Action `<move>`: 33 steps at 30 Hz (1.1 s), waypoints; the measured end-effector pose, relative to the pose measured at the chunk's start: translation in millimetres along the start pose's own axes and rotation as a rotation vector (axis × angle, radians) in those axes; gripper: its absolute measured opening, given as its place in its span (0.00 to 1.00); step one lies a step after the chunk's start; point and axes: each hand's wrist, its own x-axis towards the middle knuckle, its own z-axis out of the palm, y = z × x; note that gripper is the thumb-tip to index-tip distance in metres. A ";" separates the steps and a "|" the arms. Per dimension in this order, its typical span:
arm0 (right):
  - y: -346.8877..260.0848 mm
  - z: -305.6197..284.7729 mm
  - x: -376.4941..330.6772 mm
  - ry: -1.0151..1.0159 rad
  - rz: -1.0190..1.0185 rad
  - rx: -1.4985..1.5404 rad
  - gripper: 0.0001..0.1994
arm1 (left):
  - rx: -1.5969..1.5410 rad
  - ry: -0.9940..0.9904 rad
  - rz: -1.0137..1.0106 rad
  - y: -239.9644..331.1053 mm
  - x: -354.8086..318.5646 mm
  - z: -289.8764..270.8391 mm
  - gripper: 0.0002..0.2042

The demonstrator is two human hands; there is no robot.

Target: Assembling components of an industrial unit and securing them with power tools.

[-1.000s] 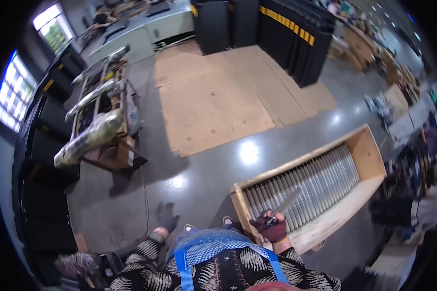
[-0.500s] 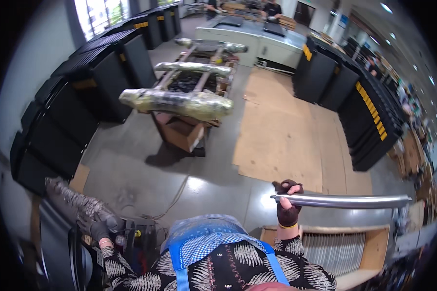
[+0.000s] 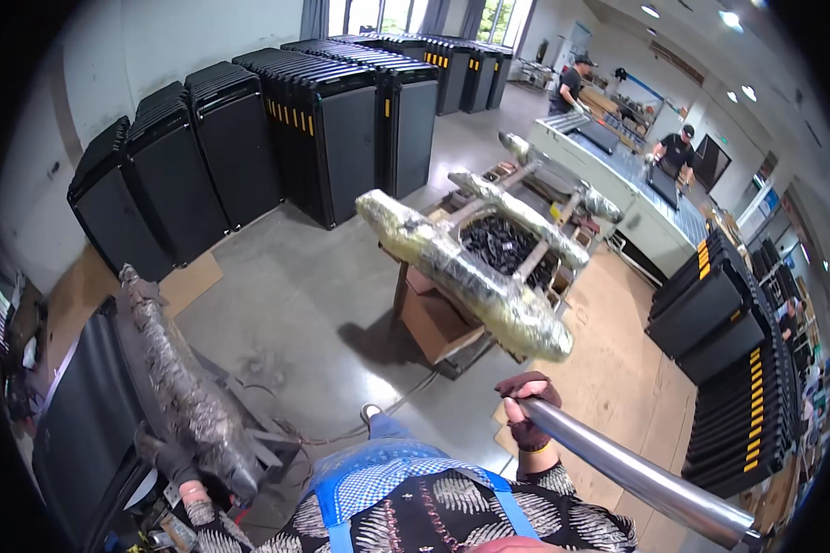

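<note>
A shiny steel roller (image 3: pixel 632 465), a long tube with a thin shaft end, slants down to the lower right. My right hand (image 3: pixel 528 405), in a dark fingerless glove, is closed around its near-centre end. At the lower left my left hand (image 3: pixel 164 458), in a dark glove, is between a black panel (image 3: pixel 92 419) and a padded bar wrapped in silvery film (image 3: pixel 180 378). Its dark fingers merge with the panel, so their grip cannot be made out.
Ahead stands a rack with film-wrapped padded bars (image 3: pixel 466 276) and a cardboard box (image 3: pixel 438 323). Stacks of black panels (image 3: pixel 323 120) line the left wall, more (image 3: pixel 738 369) the right. Two people work at a long table (image 3: pixel 618 175). Cables (image 3: pixel 341 438) cross the floor.
My view has swung left, so the rack appears further right. The roller now tilts down to the right instead of lying level. The crate of rollers has left the view.
</note>
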 end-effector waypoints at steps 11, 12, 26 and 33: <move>162.2 140.2 185.1 -0.480 0.181 0.396 0.13 | 0.569 -0.197 -0.328 -1.5 7.7 -29.2 0.32; 170.8 155.9 190.4 -0.558 0.193 0.451 0.13 | 0.594 -0.304 -0.511 -4.5 15.6 -30.1 0.33; 245.6 398.0 224.8 -0.764 0.412 0.587 0.09 | 0.288 0.198 -0.578 -4.4 43.0 -24.3 0.22; 216.3 565.6 246.8 -1.027 0.134 0.256 0.10 | -0.481 0.359 -0.876 14.2 87.3 -22.1 0.20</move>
